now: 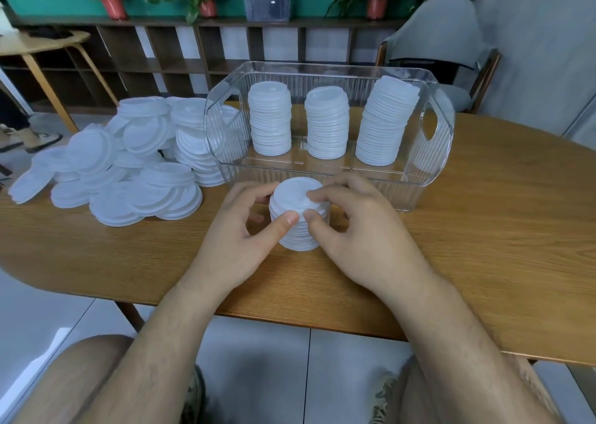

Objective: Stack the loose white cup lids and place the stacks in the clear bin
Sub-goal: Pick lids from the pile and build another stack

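White cup lids (122, 165) are lying in a loose, overlapping heap on the left of the wooden table (483, 246), thin and translucent. The clear bin (445, 127) is sitting just beyond the hands, carrying three upright stacks (326, 123) along its far side. A short stack (298, 230) is standing upright just before the bin's near wall. The left hand (238, 239) and right hand (364, 239) are gripping it from either side, equally near, one right fingertip (314, 194) pressing the top lid.

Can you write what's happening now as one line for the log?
step: stacking lids | left hand: grips lid stack | right hand: grips same stack | clear bin: three stacks inside | loose lids: piled left of bin
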A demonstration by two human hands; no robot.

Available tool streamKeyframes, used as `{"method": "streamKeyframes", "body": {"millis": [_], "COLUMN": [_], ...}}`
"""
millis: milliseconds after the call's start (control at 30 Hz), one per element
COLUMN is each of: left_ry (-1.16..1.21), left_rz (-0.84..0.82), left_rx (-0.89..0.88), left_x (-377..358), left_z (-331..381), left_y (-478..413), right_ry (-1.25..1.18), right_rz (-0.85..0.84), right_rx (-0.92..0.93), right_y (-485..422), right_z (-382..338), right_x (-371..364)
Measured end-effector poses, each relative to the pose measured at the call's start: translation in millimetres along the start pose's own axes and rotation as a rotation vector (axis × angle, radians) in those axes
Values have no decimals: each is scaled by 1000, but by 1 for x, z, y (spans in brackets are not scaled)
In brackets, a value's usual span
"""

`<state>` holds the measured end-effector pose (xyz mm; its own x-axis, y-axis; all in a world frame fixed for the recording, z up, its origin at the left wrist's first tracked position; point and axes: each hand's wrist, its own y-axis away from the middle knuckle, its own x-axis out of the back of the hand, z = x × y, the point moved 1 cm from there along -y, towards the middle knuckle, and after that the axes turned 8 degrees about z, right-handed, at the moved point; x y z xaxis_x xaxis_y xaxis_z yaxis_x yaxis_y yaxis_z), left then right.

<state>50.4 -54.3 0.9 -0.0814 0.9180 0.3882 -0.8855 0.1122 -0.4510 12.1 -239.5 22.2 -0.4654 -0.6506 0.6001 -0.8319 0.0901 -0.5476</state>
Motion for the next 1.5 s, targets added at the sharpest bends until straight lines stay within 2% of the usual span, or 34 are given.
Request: {"method": "streamKeyframes", "body": {"millis": [100, 233, 433, 667, 800, 933, 1067, 1167, 1333, 1500], "left_ry": [-10, -40, -137, -249, -374, -519, -607, -627, -663, -643], "left_rz": [-1, 66, 190, 329, 390, 387, 317, 299, 295, 285], "left_rx": [11, -19, -97, -145, -97, -76, -77, -87, -88, -52], "left_x": [2, 8, 35, 79, 102, 113, 111, 107, 103, 97], "left_z": [4, 11, 23, 26, 5, -21, -42, -47, -54, -58], "left_y": [1, -4, -23, -79, -108, -126, -135, -140, -145, -145], "right_ry": [20, 66, 56, 114, 240, 398, 570, 596, 622, 623], "right_rz": [9, 106, 91, -22, -109, -285, -523, -628, -669, -607], "right_rx": [6, 65, 228, 333, 399, 417, 338, 262, 245, 295], "right_y": [1, -1, -32, -107, -156, -204, -237, -248, -254, -253], "right_z": [-2, -15, -61, -107, -123, -132, -130, -125, -116, -107], "right_x": [3, 8, -4, -31, -53, -79, -106, -120, -128, -135]}}
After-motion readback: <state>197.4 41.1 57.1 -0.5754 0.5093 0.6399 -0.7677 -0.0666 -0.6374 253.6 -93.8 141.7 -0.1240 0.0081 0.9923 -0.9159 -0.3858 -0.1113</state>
